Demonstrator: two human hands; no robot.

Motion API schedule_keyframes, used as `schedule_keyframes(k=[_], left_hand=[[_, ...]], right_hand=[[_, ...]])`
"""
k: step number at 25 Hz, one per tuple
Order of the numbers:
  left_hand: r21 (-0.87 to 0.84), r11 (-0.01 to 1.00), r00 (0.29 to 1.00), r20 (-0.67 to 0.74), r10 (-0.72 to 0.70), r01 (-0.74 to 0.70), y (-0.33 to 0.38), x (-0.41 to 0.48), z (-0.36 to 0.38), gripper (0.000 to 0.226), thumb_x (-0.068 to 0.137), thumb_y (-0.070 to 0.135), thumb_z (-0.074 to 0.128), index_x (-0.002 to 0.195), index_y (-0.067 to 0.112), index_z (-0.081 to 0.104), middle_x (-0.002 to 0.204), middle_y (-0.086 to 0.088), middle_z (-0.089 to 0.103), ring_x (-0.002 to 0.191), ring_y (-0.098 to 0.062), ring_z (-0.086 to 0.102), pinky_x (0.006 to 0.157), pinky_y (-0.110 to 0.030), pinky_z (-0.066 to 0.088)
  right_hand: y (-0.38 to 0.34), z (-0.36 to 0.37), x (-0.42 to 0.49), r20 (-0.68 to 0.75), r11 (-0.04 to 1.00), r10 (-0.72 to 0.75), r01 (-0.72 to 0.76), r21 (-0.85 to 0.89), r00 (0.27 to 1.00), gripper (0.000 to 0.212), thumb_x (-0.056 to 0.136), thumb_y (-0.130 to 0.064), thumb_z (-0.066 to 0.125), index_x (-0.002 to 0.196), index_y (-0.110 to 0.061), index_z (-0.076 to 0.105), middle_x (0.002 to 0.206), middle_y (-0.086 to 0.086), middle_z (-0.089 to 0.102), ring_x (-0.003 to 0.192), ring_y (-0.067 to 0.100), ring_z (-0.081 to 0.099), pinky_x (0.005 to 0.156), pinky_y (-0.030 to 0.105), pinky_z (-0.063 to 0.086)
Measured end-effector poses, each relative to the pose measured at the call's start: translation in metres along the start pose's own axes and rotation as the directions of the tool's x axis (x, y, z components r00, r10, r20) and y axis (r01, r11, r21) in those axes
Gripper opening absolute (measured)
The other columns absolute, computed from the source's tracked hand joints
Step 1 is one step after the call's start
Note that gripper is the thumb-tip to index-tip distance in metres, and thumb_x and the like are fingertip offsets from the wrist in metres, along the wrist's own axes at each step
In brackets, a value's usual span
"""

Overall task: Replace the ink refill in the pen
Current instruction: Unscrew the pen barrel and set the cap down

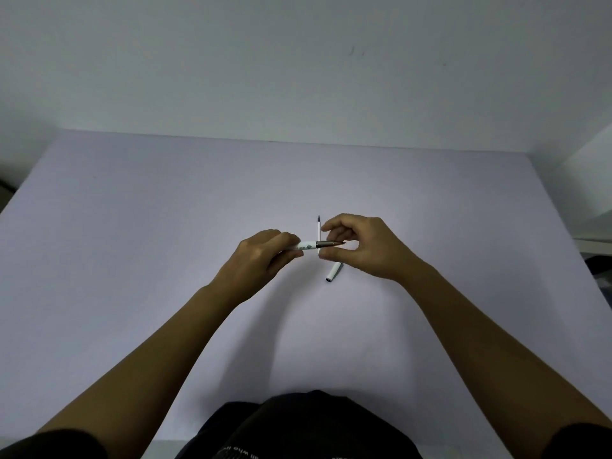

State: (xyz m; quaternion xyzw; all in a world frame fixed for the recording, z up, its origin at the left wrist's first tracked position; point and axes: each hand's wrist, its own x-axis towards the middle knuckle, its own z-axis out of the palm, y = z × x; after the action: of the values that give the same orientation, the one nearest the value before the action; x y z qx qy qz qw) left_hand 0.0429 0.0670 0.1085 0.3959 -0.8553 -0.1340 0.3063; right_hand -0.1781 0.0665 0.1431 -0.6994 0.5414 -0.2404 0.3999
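A white pen [308, 245] with a dark metal tip section is held level above the table [165, 226], tip pointing right. My left hand [261, 256] grips its white barrel. My right hand [361, 246] pinches the dark tip section between thumb and fingers. A thin white ink refill [319, 226] with a black tip lies on the table just behind the pen, pointing away from me and partly hidden by the pen and my right fingers. The white pen cap [333, 272] lies on the table under my right hand, its dark open end toward me.
The pale lilac table meets a white wall [298, 77] at the back. A white ledge or shelf [592, 180] stands at the far right edge. My dark clothing [298, 425] shows at the near edge.
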Motion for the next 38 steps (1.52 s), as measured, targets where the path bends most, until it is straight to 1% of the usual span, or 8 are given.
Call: schedule_keyframes(k=[5,9,12,16,20,29,33,38], left_hand=[[-0.003,1.0,1.0,-0.007,0.01,-0.01,0.001,0.002,-0.001,0.031,0.092,0.033,0.047,0.095,0.006,0.062,0.07,-0.008,0.062,0.065,-0.013,0.044,0.058,-0.02,0.035],[-0.003,1.0,1.0,-0.002,-0.005,0.005,0.002,0.003,-0.004,0.03,0.091,0.031,0.049,0.095,0.005,0.064,0.071,-0.008,0.063,0.066,-0.014,0.044,0.06,-0.018,0.033],[-0.004,1.0,1.0,-0.002,-0.004,0.004,0.003,0.003,-0.005,0.029,0.09,0.03,0.05,0.094,0.004,0.064,0.069,-0.008,0.062,0.066,-0.014,0.043,0.059,-0.018,0.033],[-0.018,0.999,0.999,-0.019,-0.034,0.033,0.004,0.003,-0.006,0.032,0.09,0.033,0.049,0.093,0.005,0.064,0.07,-0.008,0.063,0.064,-0.013,0.045,0.057,-0.02,0.035],[-0.014,1.0,1.0,-0.003,-0.028,0.028,0.004,0.004,-0.007,0.033,0.091,0.034,0.048,0.093,0.005,0.064,0.07,-0.008,0.063,0.064,-0.014,0.044,0.057,-0.02,0.034],[-0.051,0.995,0.996,-0.004,-0.088,0.088,0.008,0.003,-0.006,0.028,0.089,0.03,0.051,0.094,0.006,0.065,0.07,-0.007,0.064,0.065,-0.012,0.044,0.06,-0.005,0.031],[-0.057,0.994,0.995,-0.014,-0.099,0.098,0.008,0.002,-0.006,0.026,0.089,0.029,0.052,0.095,0.006,0.064,0.07,-0.006,0.063,0.064,-0.01,0.043,0.061,-0.001,0.031],[-0.072,0.991,0.993,-0.019,-0.118,0.117,0.007,0.002,-0.005,0.029,0.089,0.031,0.051,0.095,0.007,0.064,0.069,-0.004,0.063,0.063,-0.009,0.042,0.06,-0.003,0.032]], right_hand=[[-0.005,-0.001,0.0,0.013,0.999,0.019,-0.019,-0.026,1.0,0.019,0.09,-0.03,0.057,0.08,-0.019,0.069,0.069,-0.01,0.066,0.062,-0.004,0.061,0.062,0.008,0.043],[-0.005,-0.001,-0.002,-0.02,1.0,-0.026,0.026,0.0,0.999,0.024,0.076,-0.029,0.075,0.095,-0.024,0.062,0.083,-0.013,0.065,0.082,-0.001,0.062,0.081,0.011,0.047],[-0.004,0.0,-0.002,0.003,0.999,0.039,-0.039,-0.005,0.999,0.023,0.087,-0.039,0.059,0.087,-0.018,0.068,0.075,-0.01,0.068,0.072,0.003,0.065,0.073,0.02,0.051],[-0.003,0.001,-0.002,-0.016,0.999,0.008,-0.007,0.034,1.0,0.023,0.076,-0.029,0.074,0.093,-0.026,0.06,0.081,-0.015,0.062,0.076,-0.003,0.06,0.075,0.011,0.047],[-0.007,-0.001,-0.002,0.018,0.995,0.088,-0.089,0.044,0.996,0.015,0.088,-0.038,0.058,0.082,-0.026,0.064,0.075,-0.011,0.067,0.066,-0.006,0.062,0.071,0.021,0.048],[-0.013,-0.003,-0.002,-0.053,0.995,0.045,-0.041,0.088,0.998,0.002,0.083,-0.024,0.067,0.084,-0.023,0.068,0.075,-0.007,0.065,0.065,-0.001,0.059,0.067,0.015,0.047],[-0.016,-0.003,-0.001,-0.002,0.982,0.068,-0.067,0.178,0.998,0.023,0.079,-0.026,0.072,0.097,-0.034,0.061,0.098,-0.007,0.062,0.078,-0.004,0.064,0.077,0.01,0.05],[-0.017,-0.001,0.0,-0.048,0.986,0.138,-0.132,0.101,0.989,0.011,0.082,-0.029,0.068,0.083,-0.017,0.069,0.072,-0.006,0.068,0.067,0.005,0.065,0.071,0.022,0.049]])
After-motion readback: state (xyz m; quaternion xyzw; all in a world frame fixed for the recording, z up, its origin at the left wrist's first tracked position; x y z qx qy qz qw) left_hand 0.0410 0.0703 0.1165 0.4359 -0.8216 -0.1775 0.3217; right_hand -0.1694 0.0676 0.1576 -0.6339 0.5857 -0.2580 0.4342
